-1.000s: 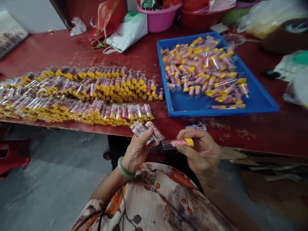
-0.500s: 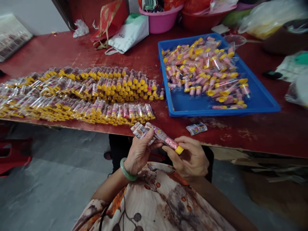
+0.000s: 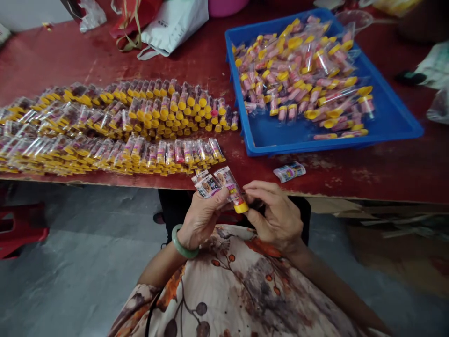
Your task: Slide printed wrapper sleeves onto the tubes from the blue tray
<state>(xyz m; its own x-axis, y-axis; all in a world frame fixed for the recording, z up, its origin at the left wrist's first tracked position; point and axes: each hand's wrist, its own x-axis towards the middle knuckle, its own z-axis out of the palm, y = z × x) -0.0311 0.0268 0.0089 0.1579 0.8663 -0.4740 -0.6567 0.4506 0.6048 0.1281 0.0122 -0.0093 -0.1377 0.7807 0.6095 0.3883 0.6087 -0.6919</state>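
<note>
Left hand (image 3: 203,215) pinches a tube (image 3: 231,189) and printed wrappers (image 3: 206,183) by the near edge of the tabletop (image 3: 351,175); right hand (image 3: 275,215) curls beside the yellow cap (image 3: 241,207), and from my end I can't tell whether it's gripping.

Long tabletop, painted red and worn pale in patches (image 3: 70,51); its front edge crosses behind the fingers (image 3: 263,188). To the left of the fingers lie stacked banks of transparent plastic tubes with yellow caps (image 3: 164,154), set side by side. Beyond the fingers and to their right rests a shallow rectangular blue plastic tray (image 3: 277,133). Nearer the fingers, also to their right, lies a small glossy printed sleeve (image 3: 289,172). Farthest from the fingers: leftward, a crumpled clear plastic bag (image 3: 91,16), a red bag with tan handles (image 3: 145,14) and a white printed bag (image 3: 171,28); directly ahead, a rounded pink tub (image 3: 226,5), partly shown; far right, a small black object (image 3: 410,77), indistinct.
</note>
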